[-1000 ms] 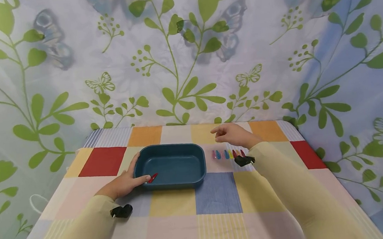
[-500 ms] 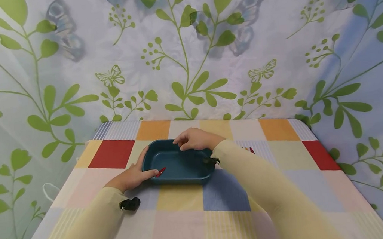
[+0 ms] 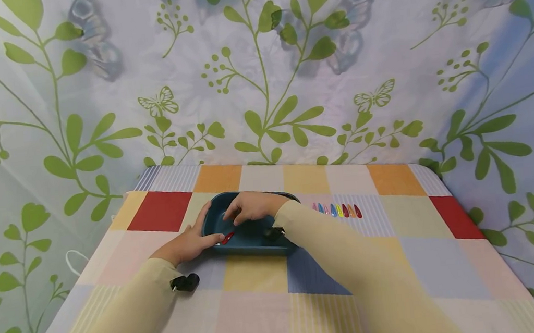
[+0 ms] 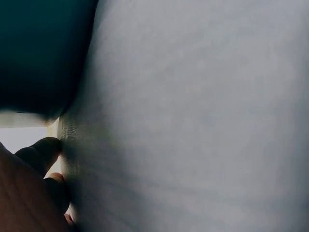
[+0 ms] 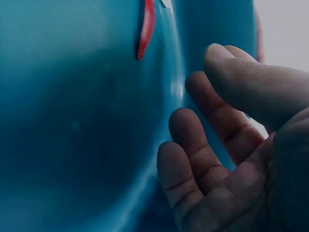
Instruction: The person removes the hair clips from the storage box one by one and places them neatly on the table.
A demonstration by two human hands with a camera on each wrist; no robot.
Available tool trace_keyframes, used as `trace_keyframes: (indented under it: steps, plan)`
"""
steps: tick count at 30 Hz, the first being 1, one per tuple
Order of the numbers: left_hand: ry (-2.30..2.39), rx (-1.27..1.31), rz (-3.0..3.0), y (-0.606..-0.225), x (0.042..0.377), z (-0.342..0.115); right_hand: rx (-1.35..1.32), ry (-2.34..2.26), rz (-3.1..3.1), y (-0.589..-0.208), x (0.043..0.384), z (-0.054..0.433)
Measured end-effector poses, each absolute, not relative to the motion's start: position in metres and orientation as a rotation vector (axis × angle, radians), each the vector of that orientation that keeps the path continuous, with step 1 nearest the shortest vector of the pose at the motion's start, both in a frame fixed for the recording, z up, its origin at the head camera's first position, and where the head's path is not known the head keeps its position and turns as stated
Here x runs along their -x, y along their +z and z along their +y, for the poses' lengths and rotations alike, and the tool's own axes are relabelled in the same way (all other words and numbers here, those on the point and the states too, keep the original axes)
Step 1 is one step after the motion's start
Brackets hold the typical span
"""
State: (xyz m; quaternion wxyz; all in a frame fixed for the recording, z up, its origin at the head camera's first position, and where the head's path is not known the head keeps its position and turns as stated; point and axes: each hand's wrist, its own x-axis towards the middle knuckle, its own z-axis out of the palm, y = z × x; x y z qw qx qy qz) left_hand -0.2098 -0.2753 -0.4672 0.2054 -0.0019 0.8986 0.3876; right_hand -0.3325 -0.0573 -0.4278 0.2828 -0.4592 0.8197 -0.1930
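A dark teal rectangular tub [image 3: 255,250] stands on the table, and my left hand [image 3: 186,244] rests against its left end. The left fingers stretch along the outer wall, and the thumb lies over the near rim. Beside that thumb, inside the tub, lies a red hair clip [image 3: 227,238]; a small whitish piece [image 5: 167,3] is next to it. My right hand [image 3: 250,208] is over the inside of the tub, its fingers loosely bent. In the right wrist view nothing shows between thumb and fingers. The left wrist view catches the tub's outer wall [image 4: 43,53] and some fingers [image 4: 46,150].
Right of the tub, a row of several colourful hair clips [image 3: 337,210] lies on the patchwork tablecloth [image 3: 255,319]. A patterned curtain [image 3: 259,73] hangs behind the table. A white cable loop [image 3: 74,260] hangs past the table's left edge.
My right hand has moved left from above the clip row into the tub and lower. The left hand keeps its place on the tub. The view has shifted slightly.
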Motion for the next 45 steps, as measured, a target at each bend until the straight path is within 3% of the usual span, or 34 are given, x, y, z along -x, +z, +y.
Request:
trace_keyframes:
  steps: [17,45]
  plan:
    - [1.099,0.025,2.497,-0.471,0.204,-0.273,1.297,-0.49,2.086,-0.459,0.326,-0.076]
    - [1.086,-0.011,2.52,-0.468,0.206,-0.273,1.229,-0.507,2.074,-0.456,0.324,-0.076]
